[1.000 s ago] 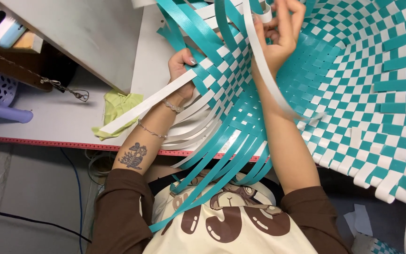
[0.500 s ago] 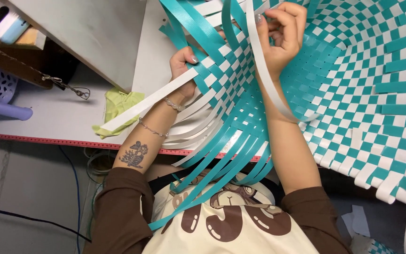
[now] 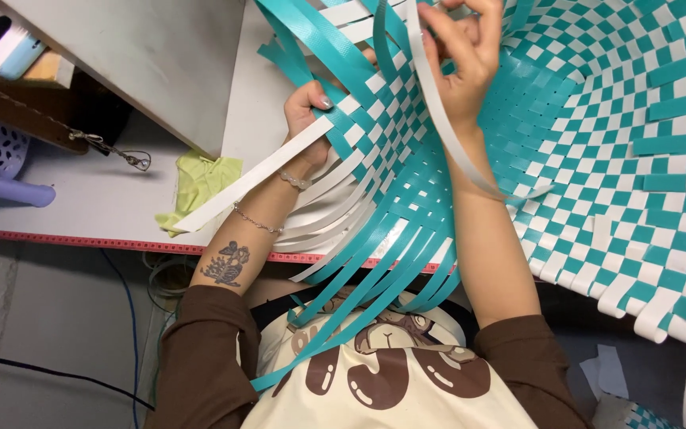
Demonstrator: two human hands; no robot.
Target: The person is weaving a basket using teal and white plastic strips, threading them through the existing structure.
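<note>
Hidden: the left hand [image 3: 311, 107] is partly tucked behind the woven edge; only knuckles and a thumb show. The fingertips of the right hand [image 3: 464, 59] run off the top of the picture.
Cut off: the woven basket [image 3: 597, 151] of teal and white strips leaves the picture at the top and right, so its full shape cannot be made out.
Left hand: curled shut on the basket's woven edge, beside the white strip [image 3: 256, 179] that sticks out toward the table.
Right hand: fingers pinched on a long white strip [image 3: 438, 119] inside the weave.
Hands apart: yes, with a band of weaving between them.
Long axis: the pinched strip runs from the top edge down and curves right to a loose end on the weave. The other white strip slants down-left, its end over the green cloth [image 3: 196, 191].
Loose ends: teal strips [image 3: 375, 278] fan down-left over the person's lap.
Edges: the white table [image 3: 81, 206] ends in a red edge just below the cloth; a grey panel [image 3: 152, 56] stands close on the left.
Open room: bare tabletop left of the cloth.
</note>
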